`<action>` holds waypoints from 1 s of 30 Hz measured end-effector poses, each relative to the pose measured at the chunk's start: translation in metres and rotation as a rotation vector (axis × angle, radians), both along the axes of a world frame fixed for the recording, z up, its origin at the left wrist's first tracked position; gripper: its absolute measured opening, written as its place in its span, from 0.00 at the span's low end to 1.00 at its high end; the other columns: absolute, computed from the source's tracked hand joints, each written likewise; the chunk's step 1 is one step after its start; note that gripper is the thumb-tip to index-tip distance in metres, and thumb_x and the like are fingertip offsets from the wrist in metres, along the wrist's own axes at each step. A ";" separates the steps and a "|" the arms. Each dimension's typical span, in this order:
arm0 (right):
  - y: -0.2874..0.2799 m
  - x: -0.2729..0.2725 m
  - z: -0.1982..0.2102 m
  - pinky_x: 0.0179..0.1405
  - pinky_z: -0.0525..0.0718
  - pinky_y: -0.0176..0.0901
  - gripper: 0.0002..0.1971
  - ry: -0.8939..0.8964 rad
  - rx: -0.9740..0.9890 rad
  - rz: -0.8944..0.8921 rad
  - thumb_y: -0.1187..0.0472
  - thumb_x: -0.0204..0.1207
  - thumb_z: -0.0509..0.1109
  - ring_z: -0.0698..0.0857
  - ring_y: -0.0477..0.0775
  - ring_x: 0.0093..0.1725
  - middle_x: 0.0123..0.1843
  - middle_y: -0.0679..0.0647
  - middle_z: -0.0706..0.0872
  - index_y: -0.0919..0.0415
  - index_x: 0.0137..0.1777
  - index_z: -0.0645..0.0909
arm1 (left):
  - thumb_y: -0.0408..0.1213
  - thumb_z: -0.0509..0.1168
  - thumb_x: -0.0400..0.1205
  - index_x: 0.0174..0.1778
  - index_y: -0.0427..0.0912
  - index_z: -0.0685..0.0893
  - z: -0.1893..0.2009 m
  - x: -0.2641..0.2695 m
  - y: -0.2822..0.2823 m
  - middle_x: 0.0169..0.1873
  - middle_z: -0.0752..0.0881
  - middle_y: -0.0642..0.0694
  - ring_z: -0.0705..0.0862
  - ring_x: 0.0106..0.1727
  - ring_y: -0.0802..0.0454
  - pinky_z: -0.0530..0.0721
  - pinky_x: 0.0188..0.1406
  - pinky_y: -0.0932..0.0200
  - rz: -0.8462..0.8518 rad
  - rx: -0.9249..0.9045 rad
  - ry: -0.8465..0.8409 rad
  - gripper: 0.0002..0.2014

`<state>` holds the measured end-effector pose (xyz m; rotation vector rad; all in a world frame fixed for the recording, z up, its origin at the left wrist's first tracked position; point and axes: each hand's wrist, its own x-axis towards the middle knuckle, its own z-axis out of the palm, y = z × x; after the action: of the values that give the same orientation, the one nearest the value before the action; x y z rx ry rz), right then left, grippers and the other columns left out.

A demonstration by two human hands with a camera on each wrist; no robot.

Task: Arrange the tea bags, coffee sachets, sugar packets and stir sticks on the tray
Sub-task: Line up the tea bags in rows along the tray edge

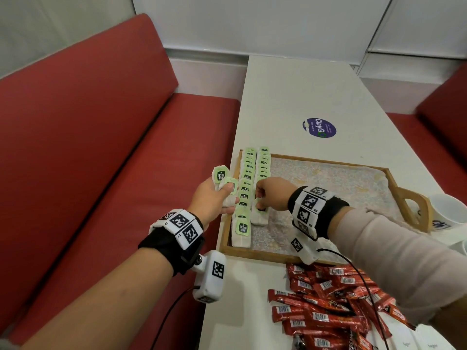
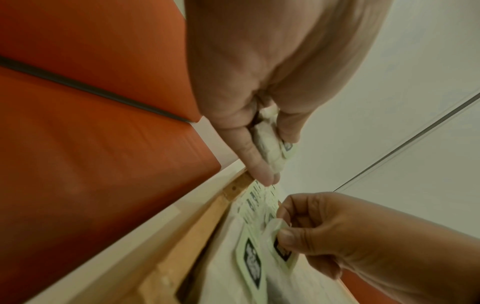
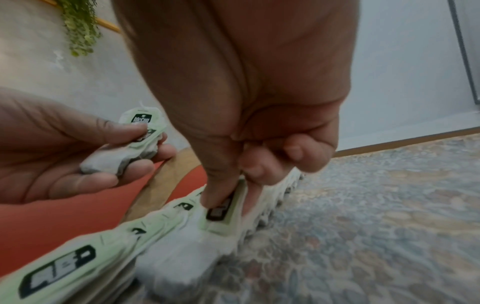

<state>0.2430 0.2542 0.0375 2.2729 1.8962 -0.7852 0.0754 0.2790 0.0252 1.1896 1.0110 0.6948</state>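
Observation:
A wooden tray with a patterned liner lies on the white table. Two rows of green-tagged tea bags run along its left side. My left hand hovers beside the tray's left rim and holds a few tea bags between thumb and fingers; the same tea bags show in the left wrist view. My right hand reaches into the tray and pinches the tag of one tea bag at the near end of the second row; the pinched tea bag shows under the thumb.
A heap of red coffee sachets lies on the table in front of the tray. A white mug stands past the tray's right handle. A round blue sticker is further back. Red bench seats flank the table.

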 end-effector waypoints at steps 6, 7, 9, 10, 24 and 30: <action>0.001 0.005 -0.004 0.46 0.74 0.42 0.11 0.038 0.062 -0.063 0.60 0.74 0.74 0.78 0.53 0.48 0.48 0.52 0.79 0.62 0.54 0.80 | 0.32 0.59 0.86 0.52 0.42 0.78 0.000 0.000 0.000 0.43 0.85 0.45 0.86 0.39 0.52 0.89 0.35 0.59 -0.003 -0.011 -0.010 0.03; 0.001 0.006 -0.005 0.45 0.75 0.42 0.11 0.057 0.078 -0.076 0.60 0.74 0.75 0.78 0.53 0.47 0.47 0.52 0.80 0.62 0.53 0.80 | 0.32 0.59 0.86 0.51 0.43 0.78 0.000 0.001 0.000 0.43 0.85 0.46 0.86 0.39 0.51 0.88 0.36 0.58 -0.004 -0.013 -0.013 0.04; 0.001 0.007 -0.006 0.42 0.74 0.43 0.11 0.081 0.105 -0.099 0.59 0.72 0.76 0.79 0.54 0.46 0.45 0.51 0.80 0.59 0.49 0.78 | 0.32 0.59 0.86 0.49 0.46 0.78 0.000 0.001 -0.001 0.44 0.86 0.46 0.87 0.40 0.51 0.88 0.40 0.56 -0.003 -0.015 -0.014 0.05; 0.000 0.007 -0.006 0.41 0.74 0.43 0.11 0.082 0.119 -0.105 0.58 0.72 0.77 0.79 0.54 0.45 0.45 0.51 0.80 0.58 0.47 0.77 | 0.33 0.59 0.86 0.48 0.46 0.78 0.000 0.002 -0.001 0.44 0.86 0.46 0.87 0.40 0.51 0.88 0.41 0.55 -0.002 -0.016 -0.013 0.05; -0.014 -0.007 -0.007 0.42 0.79 0.43 0.12 -0.003 0.010 0.131 0.60 0.66 0.79 0.79 0.51 0.42 0.41 0.48 0.82 0.54 0.41 0.76 | 0.33 0.58 0.86 0.57 0.41 0.77 0.001 0.000 -0.004 0.48 0.86 0.46 0.89 0.39 0.53 0.89 0.36 0.62 -0.003 -0.079 -0.045 0.06; -0.009 -0.007 0.002 0.41 0.77 0.41 0.14 0.147 0.119 0.007 0.47 0.74 0.73 0.80 0.50 0.44 0.42 0.48 0.81 0.54 0.48 0.78 | 0.34 0.56 0.87 0.57 0.41 0.77 0.005 0.001 -0.003 0.49 0.86 0.43 0.88 0.44 0.50 0.89 0.39 0.60 -0.019 -0.166 -0.097 0.06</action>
<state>0.2362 0.2452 0.0392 2.3344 2.0646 -0.8843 0.0763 0.2757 0.0302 1.0109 0.9560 0.6349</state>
